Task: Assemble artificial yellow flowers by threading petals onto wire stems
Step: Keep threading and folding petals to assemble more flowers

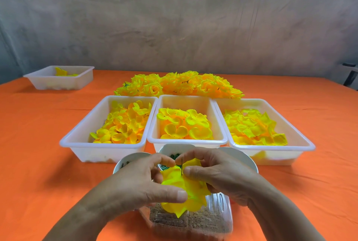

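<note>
A half-built yellow flower of layered fabric petals is held between both hands near the front of the table. A thin dark wire stem pokes up through the petals. My left hand pinches the petals from the left, thumb under, fingertips at the wire. From the right, my right hand grips the petals, with its thumb pressed beside the wire. Three white trays hold loose yellow petals: left, middle, right. A pile of finished yellow flowers lies behind them.
An orange cloth covers the table. Small white bowls with green parts sit just behind my hands. A clear plastic box with brownish contents lies under my hands. Another white tray stands far left. A grey wall is behind.
</note>
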Demonstrator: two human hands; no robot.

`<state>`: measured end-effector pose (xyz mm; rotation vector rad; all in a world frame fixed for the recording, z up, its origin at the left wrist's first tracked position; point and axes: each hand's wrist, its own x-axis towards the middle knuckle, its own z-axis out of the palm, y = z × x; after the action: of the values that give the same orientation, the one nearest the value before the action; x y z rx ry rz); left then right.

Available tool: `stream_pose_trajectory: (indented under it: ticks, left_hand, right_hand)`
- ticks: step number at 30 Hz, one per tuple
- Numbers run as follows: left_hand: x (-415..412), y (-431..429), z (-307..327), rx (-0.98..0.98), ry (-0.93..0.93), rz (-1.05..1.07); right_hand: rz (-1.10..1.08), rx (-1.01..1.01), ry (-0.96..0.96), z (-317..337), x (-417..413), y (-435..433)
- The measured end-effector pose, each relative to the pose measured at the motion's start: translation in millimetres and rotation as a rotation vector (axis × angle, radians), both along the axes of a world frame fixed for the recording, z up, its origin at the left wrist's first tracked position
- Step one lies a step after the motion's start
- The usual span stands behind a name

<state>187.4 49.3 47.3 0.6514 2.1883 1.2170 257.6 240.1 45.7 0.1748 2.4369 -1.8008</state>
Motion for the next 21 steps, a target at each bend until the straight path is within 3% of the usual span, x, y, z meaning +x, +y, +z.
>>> stream_pose_trajectory:
  ticks: [8,14,21]
  left_hand:
    - [23,16,-13,-0.191,0.59,0.098]
    - [24,17,-19,-0.22,0.664,0.072]
    - [23,17,-22,-0.219,0.696,0.053]
  right_hand:
    - [0.022,0.02,0.028,1,0,2]
    - [-0.012,0.113,0.092,2,0,4]
    - [-0.037,-0.019,0.063,-1,-6,2]
